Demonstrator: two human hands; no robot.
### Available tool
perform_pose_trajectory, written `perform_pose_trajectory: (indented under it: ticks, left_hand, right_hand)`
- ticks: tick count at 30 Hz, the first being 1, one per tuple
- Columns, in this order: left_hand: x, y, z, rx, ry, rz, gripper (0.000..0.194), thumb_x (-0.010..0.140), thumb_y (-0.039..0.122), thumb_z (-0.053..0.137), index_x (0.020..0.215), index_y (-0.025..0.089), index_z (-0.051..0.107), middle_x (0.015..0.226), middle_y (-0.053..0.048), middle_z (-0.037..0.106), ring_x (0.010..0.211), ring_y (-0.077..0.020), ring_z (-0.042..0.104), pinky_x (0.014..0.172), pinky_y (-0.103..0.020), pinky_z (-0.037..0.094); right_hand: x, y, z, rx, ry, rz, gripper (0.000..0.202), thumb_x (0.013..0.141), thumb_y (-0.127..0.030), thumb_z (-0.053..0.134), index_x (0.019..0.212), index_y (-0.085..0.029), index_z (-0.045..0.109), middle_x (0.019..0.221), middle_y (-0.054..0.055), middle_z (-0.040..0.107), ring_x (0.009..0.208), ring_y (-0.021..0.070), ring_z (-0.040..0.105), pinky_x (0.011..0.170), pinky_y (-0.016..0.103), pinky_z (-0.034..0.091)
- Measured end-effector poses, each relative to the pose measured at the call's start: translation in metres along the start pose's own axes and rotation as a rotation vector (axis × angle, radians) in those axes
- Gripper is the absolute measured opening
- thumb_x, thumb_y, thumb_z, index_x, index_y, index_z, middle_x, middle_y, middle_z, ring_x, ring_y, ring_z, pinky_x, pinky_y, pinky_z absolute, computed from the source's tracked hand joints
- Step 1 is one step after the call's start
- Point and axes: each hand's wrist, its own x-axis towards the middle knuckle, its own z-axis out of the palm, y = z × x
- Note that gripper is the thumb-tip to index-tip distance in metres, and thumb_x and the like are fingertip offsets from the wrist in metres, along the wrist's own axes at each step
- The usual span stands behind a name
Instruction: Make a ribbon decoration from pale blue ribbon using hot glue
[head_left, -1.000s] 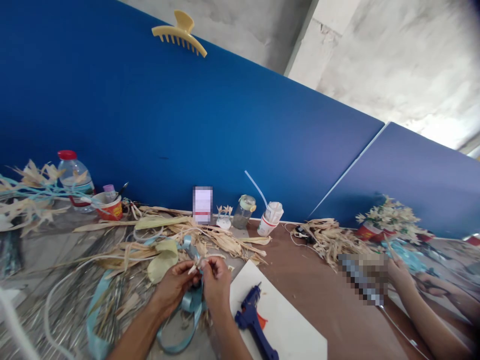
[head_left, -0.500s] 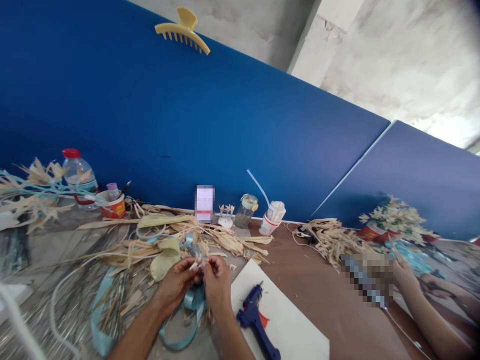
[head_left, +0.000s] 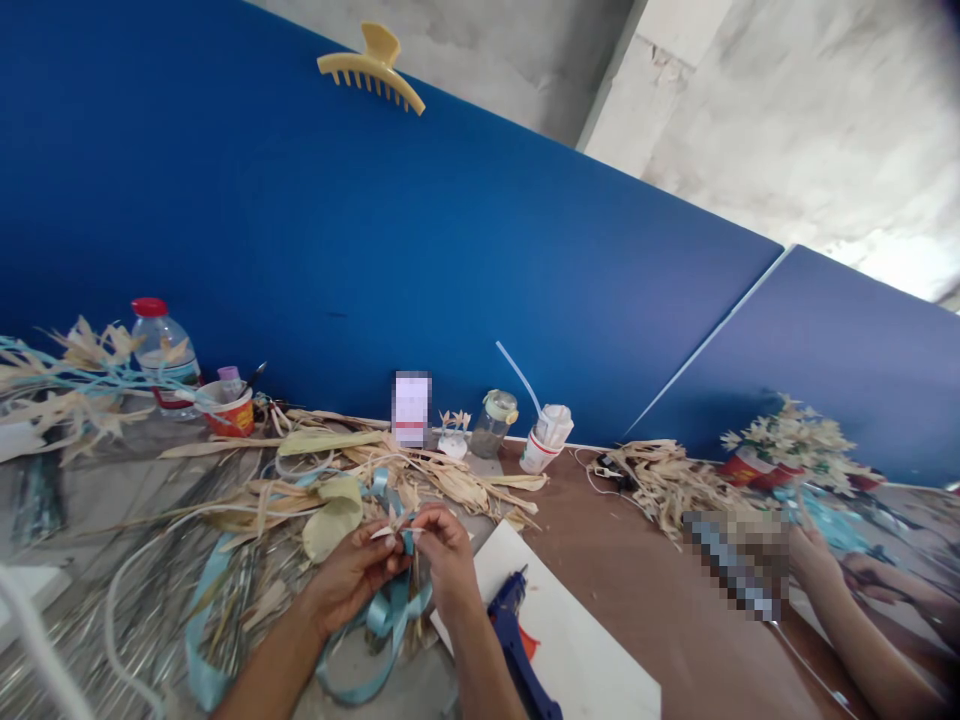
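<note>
"Where did we have the small pale flower (head_left: 388,528)?"

"In our left hand (head_left: 356,565), pinched narrow between thumb and fingers, petals facing up, just above the loose loops of blue ribbon (head_left: 379,615)."

"And our right hand (head_left: 446,545)?"

"Close beside it, thumb and fingertips drawn together on what we took for the ribbon's upper run, at the flower's base. Our fingers hid the exact contact, so we could not tell how much they held."

"How did we judge that was best handled?"

"Lightly on the left, since those thin, dry-looking petals could crack; our grip belonged low, near the base. On the right we needed the ribbon flat and evenly taut, each turn snug without dragging the flower sideways."

"Could anything have snagged?"

"The loops below, we thought, among the dry husks (head_left: 442,480) on the worktop (head_left: 615,590). They needed slack. Our right forearm also passed over the white board (head_left: 592,650), close by the blue glue gun (head_left: 514,635), so we had reason to keep that elbow steady and watch the nozzle, in case it was hot."
</note>
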Motion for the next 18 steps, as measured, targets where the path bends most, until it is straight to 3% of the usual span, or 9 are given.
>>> perform_pose_trajectory:
  ticks: [3,8,18]
  left_hand:
    - [-0.003,0.001,-0.003,-0.020,-0.037,-0.051,0.018,0.058,0.016,0.084,0.063,0.011,0.068,0.058,0.001,0.062,0.048,-0.0052,0.051,0.078,-0.032,0.054]
    - [-0.007,0.002,-0.004,-0.018,-0.076,-0.124,0.017,0.057,0.015,0.084,0.066,0.009,0.071,0.053,0.000,0.060,0.048,-0.0068,0.052,0.077,-0.035,0.054]
    - [-0.010,0.002,-0.004,0.003,-0.138,-0.179,0.022,0.056,0.019,0.085,0.071,0.014,0.070,0.058,0.000,0.062,0.044,-0.0058,0.049,0.074,-0.040,0.054]
  right_hand:
    - [0.001,-0.003,-0.004,0.005,-0.076,-0.030,0.004,0.058,-0.015,0.063,0.059,-0.019,0.064,0.078,0.000,0.055,0.077,0.0153,0.055,0.076,0.027,0.044]
    - [-0.002,-0.009,-0.010,0.028,-0.215,0.008,0.003,0.059,-0.016,0.067,0.060,-0.019,0.066,0.086,0.002,0.054,0.075,0.0151,0.054,0.075,0.029,0.044]
    - [-0.004,-0.016,-0.015,-0.024,-0.314,0.002,0.003,0.060,-0.018,0.070,0.060,-0.020,0.068,0.087,0.003,0.053,0.078,0.0164,0.053,0.070,0.026,0.045]
